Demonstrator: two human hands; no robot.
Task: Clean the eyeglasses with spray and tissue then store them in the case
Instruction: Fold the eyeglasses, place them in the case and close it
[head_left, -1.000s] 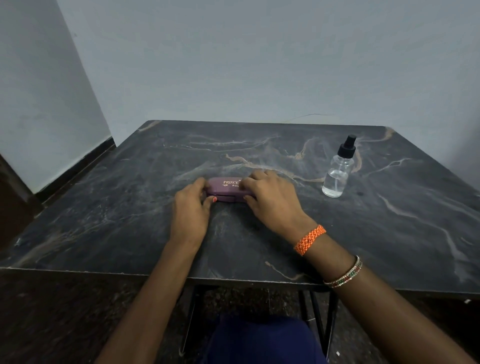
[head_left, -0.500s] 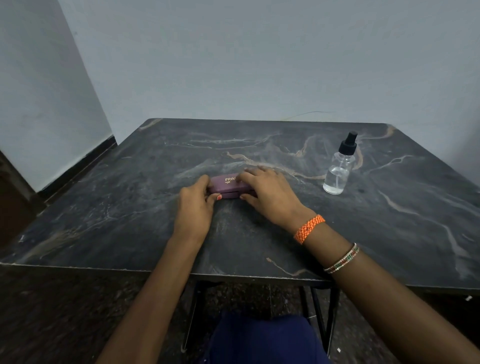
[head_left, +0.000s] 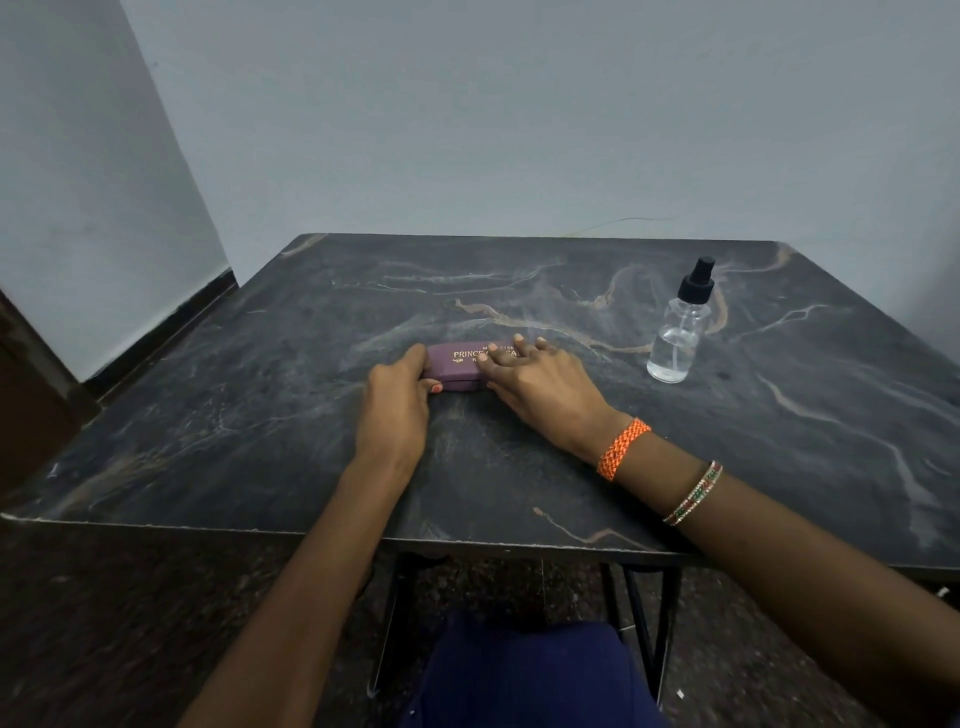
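Observation:
A closed purple eyeglass case (head_left: 457, 362) with gold lettering lies on the dark marble table (head_left: 260, 405), near its middle. My left hand (head_left: 396, 410) grips the case's left end, thumb at its front edge and fingers behind it. My right hand (head_left: 540, 384) rests on the right half of the lid with its fingers laid straight across the lettering. A clear spray bottle (head_left: 678, 332) with a black pump top stands upright to the right, apart from both hands. No eyeglasses or tissue can be seen.
The table sits in a corner, with a pale wall behind it and another on the left. Its front edge (head_left: 311, 532) is close to my body. Black table legs (head_left: 644, 623) and my dark blue lap (head_left: 519, 675) show below.
The case has slid slightly away from me with both hands on it. My right fingers have straightened over the lid, uncovering more of the lettering. The spray bottle has not moved.

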